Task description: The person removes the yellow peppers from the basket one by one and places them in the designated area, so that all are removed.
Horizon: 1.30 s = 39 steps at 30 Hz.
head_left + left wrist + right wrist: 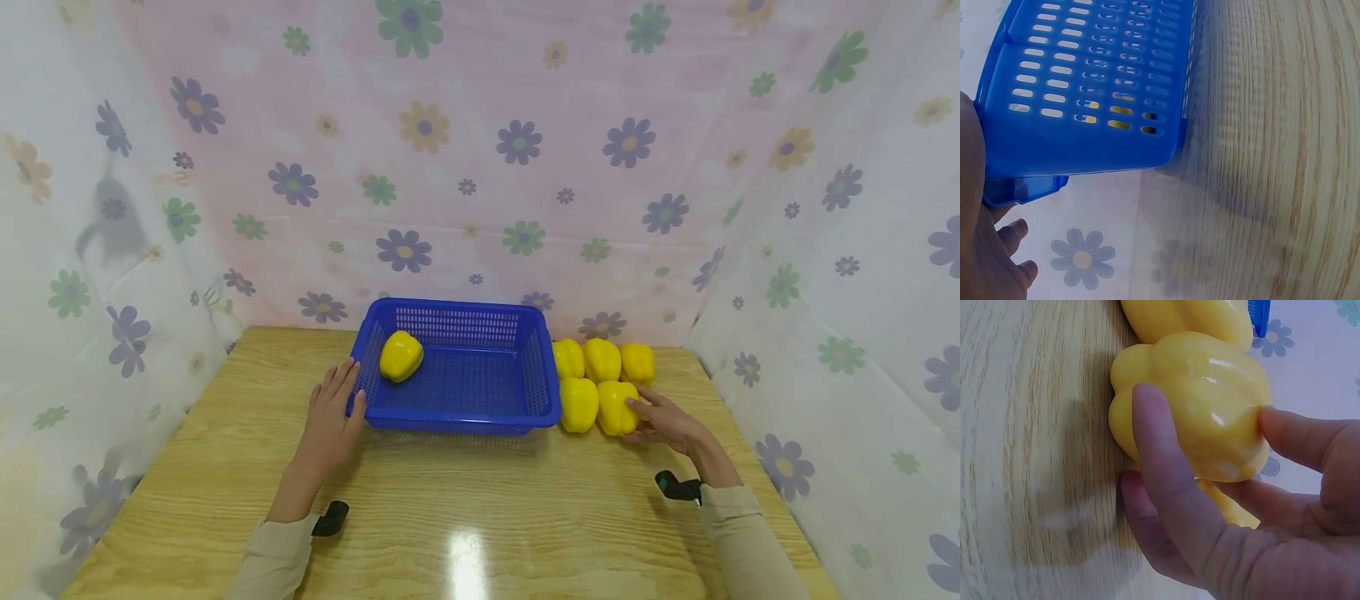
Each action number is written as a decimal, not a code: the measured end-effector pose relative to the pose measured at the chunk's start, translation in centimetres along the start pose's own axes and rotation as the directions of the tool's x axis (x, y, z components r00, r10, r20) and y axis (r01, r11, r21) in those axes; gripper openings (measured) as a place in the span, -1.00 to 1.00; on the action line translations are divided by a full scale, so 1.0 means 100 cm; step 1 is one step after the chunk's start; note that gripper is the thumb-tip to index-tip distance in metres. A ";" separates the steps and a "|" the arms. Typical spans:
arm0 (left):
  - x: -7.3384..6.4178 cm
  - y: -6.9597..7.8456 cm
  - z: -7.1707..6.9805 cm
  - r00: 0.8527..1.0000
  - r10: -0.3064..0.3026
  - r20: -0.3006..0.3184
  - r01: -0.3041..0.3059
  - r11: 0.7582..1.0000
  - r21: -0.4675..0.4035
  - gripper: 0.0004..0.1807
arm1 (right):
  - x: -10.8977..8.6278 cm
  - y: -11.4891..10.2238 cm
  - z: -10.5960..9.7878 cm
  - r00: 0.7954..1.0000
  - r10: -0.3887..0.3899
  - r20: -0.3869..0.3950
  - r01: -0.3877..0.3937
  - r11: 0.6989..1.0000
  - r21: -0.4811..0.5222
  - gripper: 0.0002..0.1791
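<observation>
My right hand [667, 423] is at a yellow bell pepper [618, 408], the front right one of a group. In the right wrist view, fingers curl around this pepper [1197, 406] from two sides, and one fingertip presses its upper end. The pepper is close over the wooden table. My left hand [330, 412] rests at the left rim of a blue plastic basket [450, 419], its fingers fairly straight along the edge. Seen from the left wrist, the basket's slotted wall [1085, 144] stands beside that hand. One yellow bell pepper [401, 357] lies inside the basket at the left.
Beside the basket's right wall are more yellow bell peppers: one in the front row [578, 405], and a back row with a left [568, 360], a middle [602, 360] and a right one [638, 363]. Flowered cloth [465, 150] encloses the wooden table [480, 500] at the back and sides.
</observation>
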<state>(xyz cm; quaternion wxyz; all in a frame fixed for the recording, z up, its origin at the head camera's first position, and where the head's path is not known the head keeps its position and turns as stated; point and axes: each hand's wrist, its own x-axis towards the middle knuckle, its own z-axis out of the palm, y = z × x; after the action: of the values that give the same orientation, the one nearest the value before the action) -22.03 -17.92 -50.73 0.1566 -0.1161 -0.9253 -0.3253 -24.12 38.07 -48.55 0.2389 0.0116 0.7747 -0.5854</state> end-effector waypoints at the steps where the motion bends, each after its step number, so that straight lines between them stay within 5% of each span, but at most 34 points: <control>1: 0.000 0.000 0.000 1.000 0.002 -0.002 -0.002 1.000 -0.001 -0.39 | 0.000 0.001 0.000 1.000 0.001 0.002 -0.001 1.000 0.003 -0.19; 10: 0.001 -0.001 0.000 1.000 0.007 -0.010 -0.007 1.000 -0.003 -0.40 | -0.005 0.003 -0.001 0.999 0.016 -0.035 -0.016 1.000 -0.007 -0.15; 16: 0.002 0.000 0.000 1.000 0.007 -0.005 -0.007 1.000 -0.011 -0.40 | -0.024 -0.008 0.004 0.998 -0.011 -0.069 0.000 0.987 -0.159 -0.07; 32: 0.001 0.001 -0.002 1.000 -0.002 -0.002 0.002 1.000 -0.001 -0.39 | -0.074 -0.077 0.064 0.970 -0.239 -0.052 0.197 0.889 -0.413 -0.18; 39: 0.002 0.000 -0.001 1.000 0.013 -0.008 -0.013 1.000 0.001 -0.40 | -0.085 -0.104 0.092 0.926 -0.377 -0.021 0.304 0.777 -0.552 -0.29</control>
<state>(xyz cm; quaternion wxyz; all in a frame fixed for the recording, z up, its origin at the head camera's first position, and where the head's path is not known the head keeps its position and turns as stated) -22.15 -17.91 -50.61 0.1625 -0.1204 -0.9241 -0.3243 -16.38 28.68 -37.74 0.0712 -0.1583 0.9105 -0.3753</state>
